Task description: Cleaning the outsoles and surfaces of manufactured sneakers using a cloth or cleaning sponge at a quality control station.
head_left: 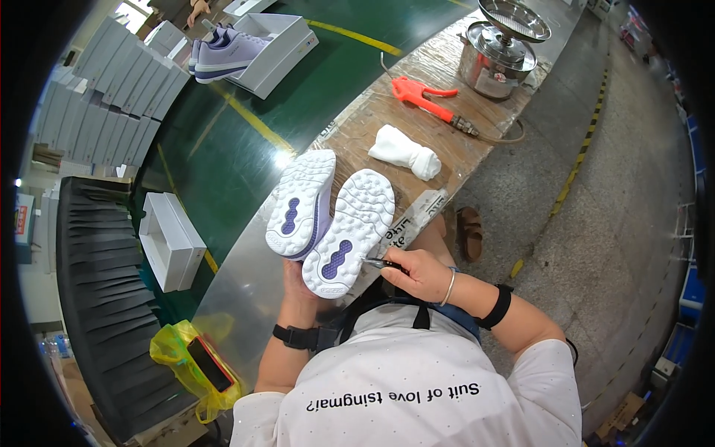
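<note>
Two white-and-lavender sneakers rest soles up on the table edge in front of me, the left sneaker point(300, 205) tilted against the right sneaker point(356, 216). Each white, knobbly sole has a purple patch. My left hand point(298, 285) grips the sneakers at their near ends; most of its fingers are hidden beneath them. In my right hand point(418, 276) is a small black-handled tool point(377, 262) with a pointed metal tip, whose exact kind I cannot make out. Its tip touches or nearly touches the edge of the right sneaker's sole.
Beyond the sneakers lie a white cloth point(406, 152), a red air blow gun point(428, 100) and a steel pot point(495, 63). A green conveyor point(246, 160) runs leftward, carrying a white shoebox point(171, 242) and boxed sneakers point(231, 52). A co-worker's hand point(198, 10) shows far off.
</note>
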A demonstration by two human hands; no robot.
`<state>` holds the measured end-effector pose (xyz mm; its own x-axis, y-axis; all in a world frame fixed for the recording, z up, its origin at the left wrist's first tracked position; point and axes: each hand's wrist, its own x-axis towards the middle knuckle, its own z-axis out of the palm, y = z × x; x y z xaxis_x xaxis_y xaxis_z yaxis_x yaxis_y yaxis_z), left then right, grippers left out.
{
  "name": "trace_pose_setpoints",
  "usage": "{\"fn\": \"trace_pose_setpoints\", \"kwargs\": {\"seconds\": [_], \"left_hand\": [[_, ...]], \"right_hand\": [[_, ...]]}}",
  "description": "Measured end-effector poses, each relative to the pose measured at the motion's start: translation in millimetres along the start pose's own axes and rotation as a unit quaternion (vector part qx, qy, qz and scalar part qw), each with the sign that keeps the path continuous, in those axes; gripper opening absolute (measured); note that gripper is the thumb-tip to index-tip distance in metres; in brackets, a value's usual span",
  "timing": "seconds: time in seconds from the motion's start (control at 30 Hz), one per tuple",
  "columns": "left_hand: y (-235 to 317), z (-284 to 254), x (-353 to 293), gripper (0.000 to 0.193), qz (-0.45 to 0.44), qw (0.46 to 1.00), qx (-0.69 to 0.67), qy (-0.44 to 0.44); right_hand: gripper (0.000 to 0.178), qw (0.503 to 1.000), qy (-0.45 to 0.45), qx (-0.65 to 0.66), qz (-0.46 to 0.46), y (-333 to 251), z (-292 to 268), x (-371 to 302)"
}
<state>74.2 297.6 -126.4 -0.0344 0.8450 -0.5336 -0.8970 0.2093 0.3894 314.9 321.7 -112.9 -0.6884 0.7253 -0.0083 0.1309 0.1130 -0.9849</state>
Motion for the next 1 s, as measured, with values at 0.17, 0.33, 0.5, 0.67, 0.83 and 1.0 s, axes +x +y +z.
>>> {"fn": "trace_pose_setpoints", "kwargs": {"seconds": [0.17,0.33,0.5,0.67,0.83,1.0], "left_hand": [[0.5,-2.5,0.3,0.053,-0.008,1.000,0.005,-0.004],[0.5,-1.0,-1.1,0.055,-0.004,1.000,0.002,-0.015],[0.2,1.3,-3.1,0.056,0.000,1.000,0.002,-0.027],[0.4,-2.0,-0.7,0.057,0.010,1.000,0.020,-0.016],[0.5,3.2,-2.3,0.056,0.001,0.999,0.005,-0.037],[1.4,1.5,-0.2,0.055,0.001,1.000,0.019,-0.021]], "right_hand": [[0.024,0.996,0.003,-0.084,0.005,-3.3,-2.8,1.7],[0.024,0.993,0.001,-0.118,0.002,-9.1,-6.9,4.0],[0.023,0.988,0.002,-0.151,-0.038,-6.6,-10.5,7.0],[0.022,0.976,-0.027,-0.208,-0.064,-4.5,-14.1,11.5],[0.022,0.994,-0.001,-0.109,-0.026,1.5,-4.5,9.1],[0.022,0.997,0.001,-0.079,-0.003,-1.4,-3.2,5.8]]}}
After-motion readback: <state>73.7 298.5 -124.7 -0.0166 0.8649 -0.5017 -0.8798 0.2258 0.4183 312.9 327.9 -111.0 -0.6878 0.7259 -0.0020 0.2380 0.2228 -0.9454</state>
